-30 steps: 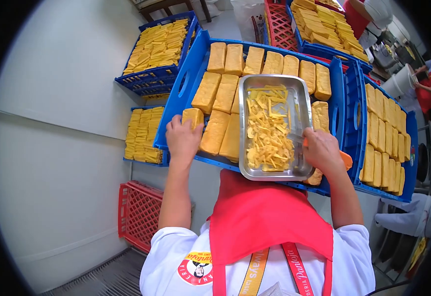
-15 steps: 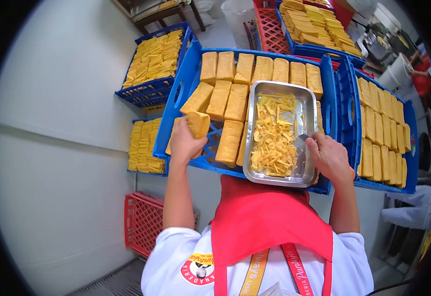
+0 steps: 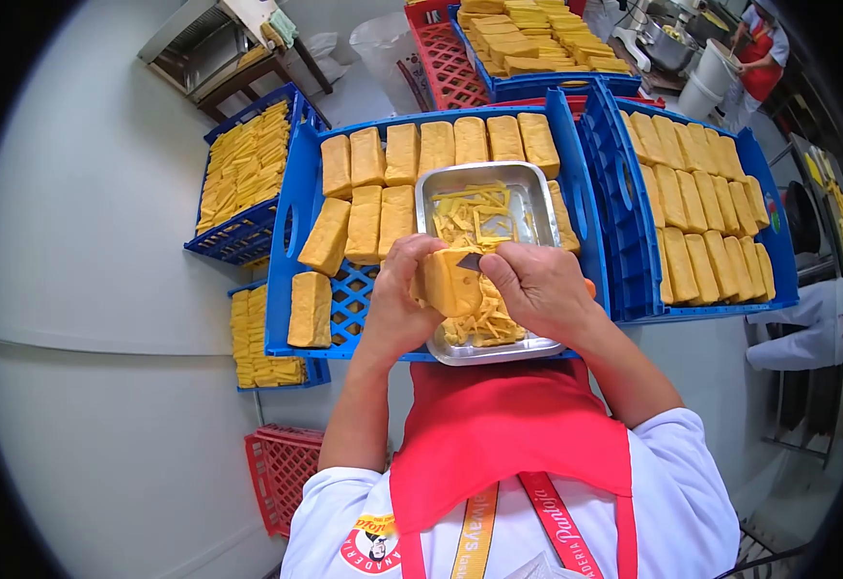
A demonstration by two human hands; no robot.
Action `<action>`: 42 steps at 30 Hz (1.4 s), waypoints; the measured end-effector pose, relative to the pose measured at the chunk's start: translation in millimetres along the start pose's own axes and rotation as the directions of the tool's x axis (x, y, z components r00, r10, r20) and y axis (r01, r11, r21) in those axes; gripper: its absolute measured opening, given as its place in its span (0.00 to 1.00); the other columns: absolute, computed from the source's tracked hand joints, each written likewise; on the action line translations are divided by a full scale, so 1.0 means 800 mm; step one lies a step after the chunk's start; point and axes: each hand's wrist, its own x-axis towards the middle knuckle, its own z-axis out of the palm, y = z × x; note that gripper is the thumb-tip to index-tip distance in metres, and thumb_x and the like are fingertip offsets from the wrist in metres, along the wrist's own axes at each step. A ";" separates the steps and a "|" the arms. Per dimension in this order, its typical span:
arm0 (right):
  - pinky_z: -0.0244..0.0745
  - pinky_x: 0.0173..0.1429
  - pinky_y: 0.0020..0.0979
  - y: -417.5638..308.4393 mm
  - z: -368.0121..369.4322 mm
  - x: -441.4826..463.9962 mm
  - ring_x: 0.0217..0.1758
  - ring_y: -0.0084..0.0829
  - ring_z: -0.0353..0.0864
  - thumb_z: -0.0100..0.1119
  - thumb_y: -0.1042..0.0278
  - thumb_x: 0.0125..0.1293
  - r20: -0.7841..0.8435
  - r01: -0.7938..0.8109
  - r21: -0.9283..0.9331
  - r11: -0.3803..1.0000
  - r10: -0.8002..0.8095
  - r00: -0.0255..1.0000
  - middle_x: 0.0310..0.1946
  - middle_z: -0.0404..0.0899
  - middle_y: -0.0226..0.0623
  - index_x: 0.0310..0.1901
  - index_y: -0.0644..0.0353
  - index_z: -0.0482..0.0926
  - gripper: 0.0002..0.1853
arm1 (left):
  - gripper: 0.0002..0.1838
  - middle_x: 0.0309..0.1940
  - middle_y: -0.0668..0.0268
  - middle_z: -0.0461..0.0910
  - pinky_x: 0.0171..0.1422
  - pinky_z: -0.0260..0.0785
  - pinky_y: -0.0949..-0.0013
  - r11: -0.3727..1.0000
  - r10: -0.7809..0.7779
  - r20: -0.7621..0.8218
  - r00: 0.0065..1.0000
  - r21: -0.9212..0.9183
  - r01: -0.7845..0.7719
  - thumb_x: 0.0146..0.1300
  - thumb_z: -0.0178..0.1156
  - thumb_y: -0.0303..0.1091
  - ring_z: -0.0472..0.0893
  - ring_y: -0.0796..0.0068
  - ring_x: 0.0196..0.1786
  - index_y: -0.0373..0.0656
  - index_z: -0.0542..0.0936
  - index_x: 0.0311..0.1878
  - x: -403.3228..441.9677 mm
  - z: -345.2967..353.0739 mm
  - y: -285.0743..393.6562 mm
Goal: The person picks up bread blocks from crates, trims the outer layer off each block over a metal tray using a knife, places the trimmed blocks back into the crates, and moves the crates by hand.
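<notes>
My left hand point(image 3: 397, 294) is wrapped round a yellow loaf point(image 3: 453, 287), mid-frame over the pan. My right hand point(image 3: 549, 294) is closed on a knife point(image 3: 470, 261), thumb near the blade, which sits at the loaf's upper edge; a bit of orange handle shows right of the fist. Below, the metal pan point(image 3: 541, 217) has thin scraps point(image 3: 484, 323) over much of its floor. Around it, the blue crate point(image 3: 298, 174): a row of loaves across its top, more mid-left, one lone loaf point(image 3: 310, 310) lower left beside bare grid. Right of frame, a second crate point(image 3: 778, 241) with three rows.

Progress, my read: cutting well started, given the scraps; held loaf looks mid-cut. Many loaves sit in both crates; which are trimmed, no way to say. Yellow strips point(image 3: 243, 164) fill a crate upper left.
</notes>
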 end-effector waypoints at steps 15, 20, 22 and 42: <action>0.75 0.38 0.50 0.012 -0.026 -0.003 0.32 0.52 0.84 0.52 0.34 0.71 0.491 -0.028 -0.102 0.994 0.075 0.868 0.23 0.81 0.51 0.28 0.62 0.82 0.33 | 0.35 0.55 0.59 0.78 0.63 0.76 0.62 0.895 -0.318 -0.034 0.947 -0.340 0.288 0.54 0.73 0.25 0.81 0.66 0.59 0.40 0.69 0.64 0.037 -0.028 0.007; 0.73 0.38 0.51 0.036 -0.010 -0.008 0.32 0.50 0.83 0.52 0.41 0.73 0.245 0.021 -0.167 0.986 0.021 0.969 0.28 0.81 0.47 0.32 0.60 0.79 0.27 | 0.31 0.52 0.57 0.80 0.57 0.81 0.56 0.185 -0.495 0.418 0.762 -0.806 0.562 0.65 0.65 0.46 0.84 0.63 0.54 0.40 0.70 0.66 0.036 -0.048 -0.017; 0.73 0.36 0.50 0.033 -0.008 -0.004 0.30 0.50 0.82 0.54 0.47 0.74 0.150 0.066 -0.123 0.990 -0.048 0.988 0.25 0.79 0.45 0.28 0.59 0.76 0.23 | 0.31 0.52 0.58 0.81 0.55 0.81 0.56 0.191 -0.541 0.411 0.734 -0.790 0.583 0.65 0.66 0.50 0.84 0.63 0.51 0.41 0.72 0.64 0.036 -0.032 -0.005; 0.76 0.33 0.46 0.005 0.022 0.009 0.29 0.46 0.84 0.58 0.38 0.70 0.192 0.219 -0.221 0.950 -0.178 0.965 0.24 0.80 0.43 0.27 0.60 0.79 0.29 | 0.27 0.45 0.64 0.83 0.51 0.81 0.60 0.105 -0.629 0.318 0.709 -0.869 0.483 0.66 0.67 0.59 0.85 0.67 0.47 0.47 0.77 0.55 0.052 0.020 -0.007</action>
